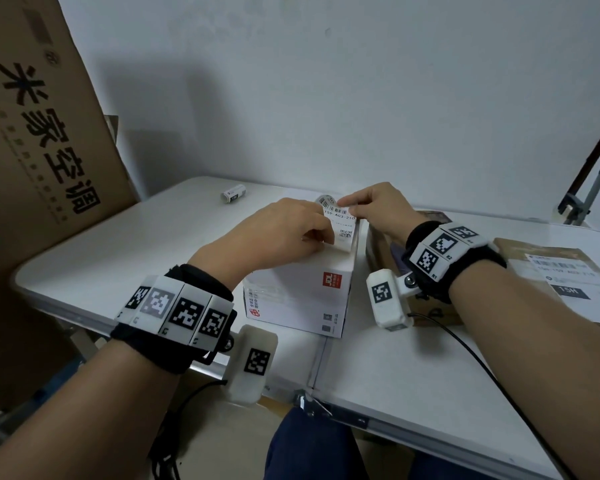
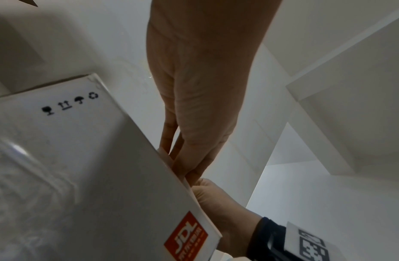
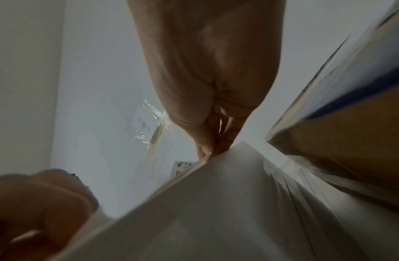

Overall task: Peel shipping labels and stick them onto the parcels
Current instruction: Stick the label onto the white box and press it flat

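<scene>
White table [image 1: 118,258], frame centre: left hand [image 1: 274,233] and right hand [image 1: 378,209] both pinch label [image 1: 342,221] over white parcel [image 1: 302,289]; peeling underway, next press it flat

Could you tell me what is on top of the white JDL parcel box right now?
A white barcode shipping label, pinched by the left hand and right hand, lies on the white cardboard box. Whether it is stuck down is hidden.

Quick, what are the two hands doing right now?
Left hand: pinching the near end of the shipping label over the white parcel.
Right hand: pinching the label's far end.
</scene>
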{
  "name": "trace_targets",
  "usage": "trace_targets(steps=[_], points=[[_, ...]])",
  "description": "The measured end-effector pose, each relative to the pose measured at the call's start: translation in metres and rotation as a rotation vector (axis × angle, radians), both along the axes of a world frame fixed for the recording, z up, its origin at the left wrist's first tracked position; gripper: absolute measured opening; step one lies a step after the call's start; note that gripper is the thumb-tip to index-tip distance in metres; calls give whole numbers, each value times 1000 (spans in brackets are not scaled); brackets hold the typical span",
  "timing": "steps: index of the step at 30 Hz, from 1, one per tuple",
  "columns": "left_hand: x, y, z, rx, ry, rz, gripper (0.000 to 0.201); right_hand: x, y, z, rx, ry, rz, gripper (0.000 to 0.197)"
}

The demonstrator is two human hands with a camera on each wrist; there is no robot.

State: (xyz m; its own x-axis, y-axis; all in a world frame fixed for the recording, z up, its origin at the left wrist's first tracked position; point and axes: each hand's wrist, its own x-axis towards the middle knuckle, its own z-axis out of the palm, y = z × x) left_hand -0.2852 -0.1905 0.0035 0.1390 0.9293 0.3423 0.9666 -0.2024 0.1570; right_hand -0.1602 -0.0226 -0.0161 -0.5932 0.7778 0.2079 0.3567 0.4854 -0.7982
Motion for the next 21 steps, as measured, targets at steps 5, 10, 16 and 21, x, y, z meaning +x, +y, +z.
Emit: trace_targets(steps=[5,10,16,21], points=[[1,1,1,-5,13,18,20,1,-1,-1,16,-8,-7,27],[1,0,1,-15,-4,36,20,0,1,-2,27,-9,-3,27],[3,0,1,-23,-3,41,20,1,1,-2,94,-40,4,25],[3,1,3,-39,-2,46,21,0,1,-3,157,-59,7,25]])
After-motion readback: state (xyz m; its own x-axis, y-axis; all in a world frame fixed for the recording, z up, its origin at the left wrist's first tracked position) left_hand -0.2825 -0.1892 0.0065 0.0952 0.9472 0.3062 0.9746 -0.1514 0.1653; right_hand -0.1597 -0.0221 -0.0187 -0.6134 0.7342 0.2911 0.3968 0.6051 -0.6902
